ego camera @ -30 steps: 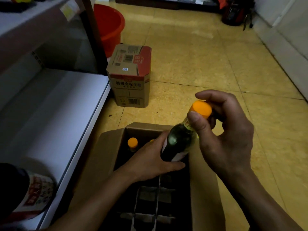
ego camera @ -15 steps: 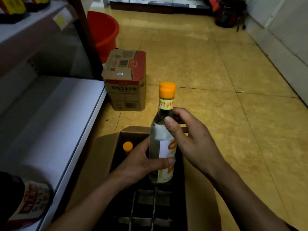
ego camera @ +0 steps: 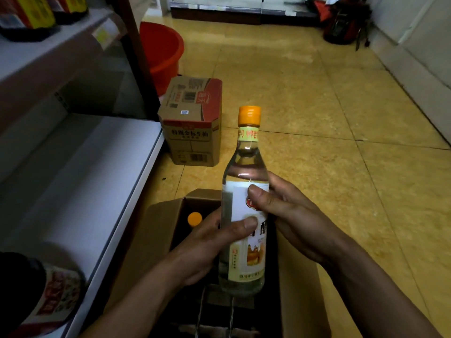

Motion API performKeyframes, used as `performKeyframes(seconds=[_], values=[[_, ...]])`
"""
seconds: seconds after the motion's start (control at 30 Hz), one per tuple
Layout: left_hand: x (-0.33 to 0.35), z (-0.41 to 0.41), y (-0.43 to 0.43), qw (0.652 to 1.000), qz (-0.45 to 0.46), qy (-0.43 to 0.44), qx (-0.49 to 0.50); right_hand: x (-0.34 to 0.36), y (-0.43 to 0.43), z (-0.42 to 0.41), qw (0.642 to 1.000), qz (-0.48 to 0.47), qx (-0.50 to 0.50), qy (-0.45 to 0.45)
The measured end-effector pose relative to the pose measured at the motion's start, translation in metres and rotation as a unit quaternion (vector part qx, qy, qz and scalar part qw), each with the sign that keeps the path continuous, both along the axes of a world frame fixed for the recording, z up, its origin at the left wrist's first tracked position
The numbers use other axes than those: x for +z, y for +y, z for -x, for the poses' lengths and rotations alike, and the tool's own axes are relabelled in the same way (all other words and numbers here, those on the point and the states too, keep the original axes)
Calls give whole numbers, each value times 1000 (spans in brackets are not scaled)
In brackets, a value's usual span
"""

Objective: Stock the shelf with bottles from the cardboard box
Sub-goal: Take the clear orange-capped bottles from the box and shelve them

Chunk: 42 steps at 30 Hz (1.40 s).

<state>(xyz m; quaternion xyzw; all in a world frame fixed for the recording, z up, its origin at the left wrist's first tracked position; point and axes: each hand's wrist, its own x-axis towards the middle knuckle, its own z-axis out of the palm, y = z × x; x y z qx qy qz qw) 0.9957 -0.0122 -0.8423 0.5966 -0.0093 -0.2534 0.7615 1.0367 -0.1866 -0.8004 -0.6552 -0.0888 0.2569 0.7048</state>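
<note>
A smooth white shelf (ego camera: 80,181) stands at left. Both hands, left hand (ego camera: 207,242) and right hand (ego camera: 288,215), curl around an upright clear glass bottle (ego camera: 244,191) above the open cardboard box (ego camera: 156,230), seemingly holding another orange-capped bottle (ego camera: 194,218).

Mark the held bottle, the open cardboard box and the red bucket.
held bottle (ego camera: 238,203), head view, on its white label
open cardboard box (ego camera: 161,230), head view, on its left flap
red bucket (ego camera: 161,50), head view, on its inner wall

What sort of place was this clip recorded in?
Probably a small grocery shop, mid-restocking: white shelves with a yellow price tag, dark labelled bottles on the upper one, and a sealed printed cardboard carton on the tiled floor near the open brown cardboard box.
</note>
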Motion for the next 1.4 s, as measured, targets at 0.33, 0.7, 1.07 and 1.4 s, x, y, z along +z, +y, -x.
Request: performKeyframes(seconds=[0.33, 0.7, 1.07, 1.4], values=[[0, 2, -6, 998, -41, 36, -7, -6, 12, -3, 971, -40, -233, -25], [-15, 3, -9, 996, -67, -10, 61, -10, 2, -6, 991, -60, -121, -2], [-8, 3, -2, 996, -23, 27, 76, -15, 7, -5, 997, -40, -15, 63], [16, 24, -1, 989, -7, 112, 95, 3, 12, 11, 983, -32, -32, 177]])
